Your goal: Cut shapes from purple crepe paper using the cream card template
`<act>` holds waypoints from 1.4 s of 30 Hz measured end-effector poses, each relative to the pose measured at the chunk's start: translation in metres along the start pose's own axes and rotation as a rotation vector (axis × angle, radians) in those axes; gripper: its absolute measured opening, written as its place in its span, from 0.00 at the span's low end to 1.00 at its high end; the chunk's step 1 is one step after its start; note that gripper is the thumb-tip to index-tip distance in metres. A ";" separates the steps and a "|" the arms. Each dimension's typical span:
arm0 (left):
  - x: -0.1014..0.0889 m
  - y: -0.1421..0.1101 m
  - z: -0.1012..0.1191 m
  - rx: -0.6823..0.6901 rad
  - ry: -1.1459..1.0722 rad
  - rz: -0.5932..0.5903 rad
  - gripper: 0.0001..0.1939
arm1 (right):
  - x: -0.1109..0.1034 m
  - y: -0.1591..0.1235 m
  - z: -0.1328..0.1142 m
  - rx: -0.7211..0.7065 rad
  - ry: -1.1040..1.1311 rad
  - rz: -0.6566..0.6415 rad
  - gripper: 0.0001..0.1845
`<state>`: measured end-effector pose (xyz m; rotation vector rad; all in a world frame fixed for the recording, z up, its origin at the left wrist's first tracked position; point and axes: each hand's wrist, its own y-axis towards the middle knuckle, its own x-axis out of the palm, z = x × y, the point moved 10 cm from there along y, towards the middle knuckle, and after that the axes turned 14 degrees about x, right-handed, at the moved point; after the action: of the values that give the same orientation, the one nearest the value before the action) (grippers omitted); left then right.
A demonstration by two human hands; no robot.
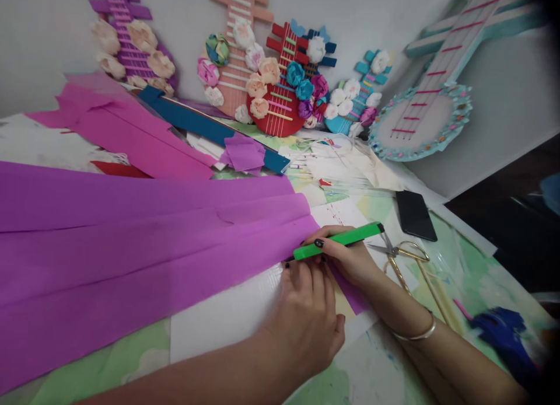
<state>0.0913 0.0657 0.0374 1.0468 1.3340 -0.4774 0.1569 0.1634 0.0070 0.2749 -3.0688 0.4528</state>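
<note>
Right hand (352, 260) pinching green marker (350, 237), left hand (308, 311) at purple paper's (131, 247) edge — grip unclear — scissors (392, 251), phone (416, 215) nearby, instruments (286, 95) behind

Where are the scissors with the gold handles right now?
In the head view, the gold-handled scissors lie right of centre, just below the black phone and to the right of the right hand.

The right hand (347, 258) gripped a green marker (339, 241) at the edge of purple crepe paper (131, 247), the left hand (306, 309) rested just below its tip, gold-handled scissors (393, 252) and a black smartphone (416, 216) lay to the right, and flower-trimmed lute-shaped cutouts (292, 126) stood along the wall (184, 14) behind.
</note>
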 end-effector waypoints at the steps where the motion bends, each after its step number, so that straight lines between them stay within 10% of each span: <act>1: 0.000 0.000 0.000 0.000 0.002 0.001 0.33 | 0.000 0.000 0.000 -0.001 0.006 0.002 0.08; 42: 0.000 0.001 -0.002 -0.007 -0.020 0.006 0.33 | 0.000 -0.001 0.000 -0.020 -0.013 0.023 0.08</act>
<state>0.0913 0.0677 0.0377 1.0372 1.3134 -0.4768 0.1574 0.1626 0.0071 0.2434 -3.0898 0.4231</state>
